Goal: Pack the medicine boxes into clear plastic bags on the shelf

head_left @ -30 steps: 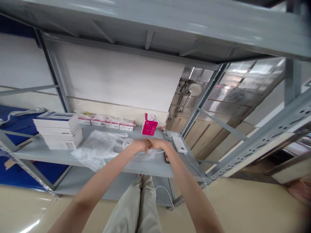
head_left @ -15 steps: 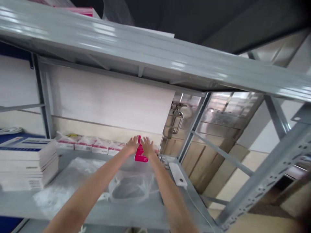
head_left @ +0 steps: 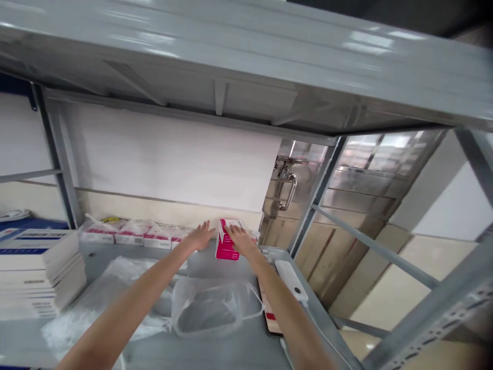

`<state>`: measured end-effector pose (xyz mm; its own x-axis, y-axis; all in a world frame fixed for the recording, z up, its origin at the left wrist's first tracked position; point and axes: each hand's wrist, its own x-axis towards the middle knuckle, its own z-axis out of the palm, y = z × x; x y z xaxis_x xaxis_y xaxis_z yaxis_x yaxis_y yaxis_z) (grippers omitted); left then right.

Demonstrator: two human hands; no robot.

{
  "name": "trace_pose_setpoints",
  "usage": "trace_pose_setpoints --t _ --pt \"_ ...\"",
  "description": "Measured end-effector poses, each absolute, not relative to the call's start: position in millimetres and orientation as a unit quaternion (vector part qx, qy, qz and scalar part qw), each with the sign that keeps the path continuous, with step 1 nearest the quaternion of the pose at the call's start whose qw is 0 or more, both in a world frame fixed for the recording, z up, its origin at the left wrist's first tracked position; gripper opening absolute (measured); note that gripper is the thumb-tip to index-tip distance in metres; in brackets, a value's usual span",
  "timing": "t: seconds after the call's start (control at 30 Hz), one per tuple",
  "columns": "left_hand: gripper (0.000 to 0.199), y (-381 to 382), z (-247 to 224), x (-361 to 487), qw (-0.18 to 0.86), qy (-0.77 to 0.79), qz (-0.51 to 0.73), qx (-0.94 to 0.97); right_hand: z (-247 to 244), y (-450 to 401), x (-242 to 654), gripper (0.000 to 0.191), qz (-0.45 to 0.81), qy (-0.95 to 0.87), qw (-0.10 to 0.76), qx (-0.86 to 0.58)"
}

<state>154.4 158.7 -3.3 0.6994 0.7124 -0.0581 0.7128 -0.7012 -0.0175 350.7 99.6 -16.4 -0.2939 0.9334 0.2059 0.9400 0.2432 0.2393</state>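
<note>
A pink-and-white box stands at the back of the grey shelf. My right hand rests against its upper right part, with the fingers stretched out. Just left of the box, my left hand is open, its fingers apart and touching nothing that I can make out. Further left, several similar pink-and-white boxes are lined up along the back, partly covered by clear plastic. Before my hands lies an opened clear plastic bag, with more crumpled plastic to its left.
At the left stands a stack of white boxes. A white power strip with a cable lies at the right, beside a flat device partly behind my right forearm. Metal uprights and an overhead shelf beam frame the space.
My left hand has come away from the box toward the left. More of the box's face shows, while my right hand stays on it. The view has shifted slightly.
</note>
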Motion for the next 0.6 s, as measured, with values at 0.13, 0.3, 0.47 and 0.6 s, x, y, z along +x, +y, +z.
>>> trace_pose_setpoints --t 0.13,0.3,0.47,0.6 --pt "0.099 145 16 154 0.012 0.34 0.006 0.94 17 67 355 0.067 -0.097 -0.83 0.078 -0.543" --pt "0.078 98 54 145 0.061 0.271 0.092 0.956 64 15 367 0.043 0.025 -0.825 0.267 -0.497" --pt "0.058 31 92 129 0.082 0.294 0.171 0.937 85 -27 383 0.049 0.192 -0.77 0.325 -0.515" --pt "0.042 5 107 120 0.12 0.268 0.127 0.947 85 -54 381 0.067 0.332 -0.75 0.271 -0.504"
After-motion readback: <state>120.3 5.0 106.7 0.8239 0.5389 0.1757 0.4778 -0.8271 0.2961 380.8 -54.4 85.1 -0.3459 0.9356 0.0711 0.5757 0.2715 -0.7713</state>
